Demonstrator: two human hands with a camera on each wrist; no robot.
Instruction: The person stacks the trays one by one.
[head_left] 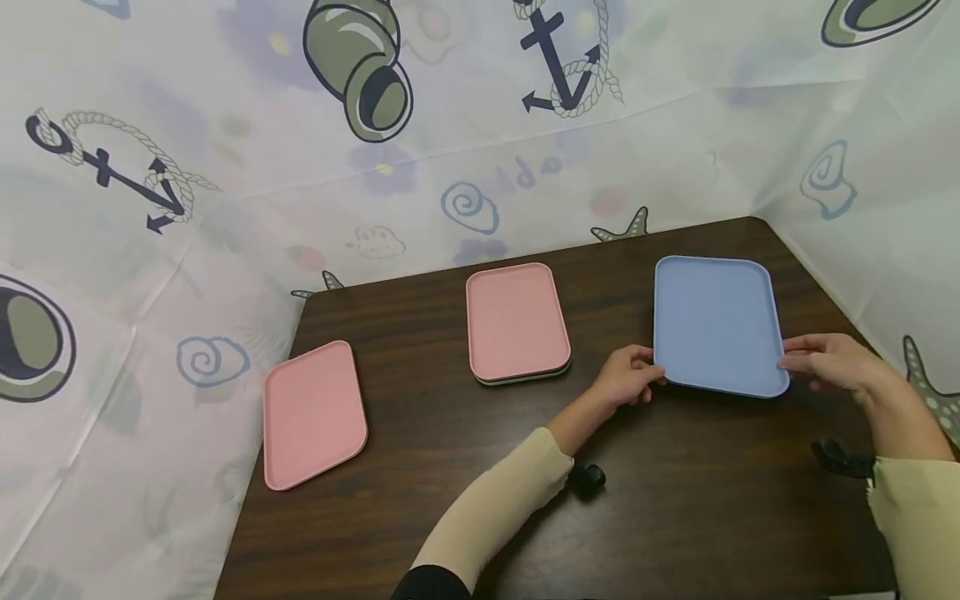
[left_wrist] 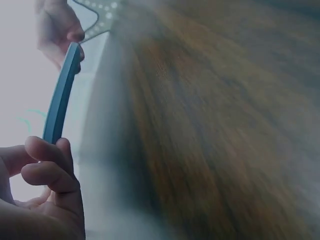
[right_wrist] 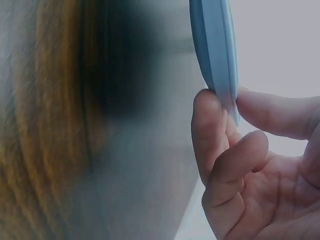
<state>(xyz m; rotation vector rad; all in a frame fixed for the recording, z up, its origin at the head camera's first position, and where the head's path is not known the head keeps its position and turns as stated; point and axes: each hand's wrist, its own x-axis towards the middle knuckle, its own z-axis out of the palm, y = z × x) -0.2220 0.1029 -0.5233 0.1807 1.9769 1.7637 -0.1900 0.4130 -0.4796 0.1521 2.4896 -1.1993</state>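
Blue tray (head_left: pixel 717 325) held between both hands near the far right corner of the table (head_left: pixel 697 500), broad face up; its far side lies towards the far edge, its right side towards the right edge. Left hand (head_left: pixel 626 375): thumb and fingers nearly closed, pinching the rim at the tray's near left corner; hand lies to the left of that corner. Right hand (head_left: pixel 836 362): pinching the tray's right side just beyond its near right corner, hand outside the rim, between tray and the table's right edge. Right wrist view: thumb on one face, index finger against the other, remaining fingers loosely bent. Left wrist view: tray edge-on, a hand at each end of it. Fingers reach under the rim; whether any part of the underside touches the table, cannot tell. Left of the left hand, well apart from the blue tray: stacked pink tray (head_left: pixel 517 321) near the middle of the far edge, lying on a green tray (head_left: pixel 523 380) of which only a thin rim shows on the near side. Single pink tray (head_left: pixel 315 415) lies slantwise along the left edge, farthest from both hands. Patterned cloth (head_left: pixel 480 142) rises behind the far edge.
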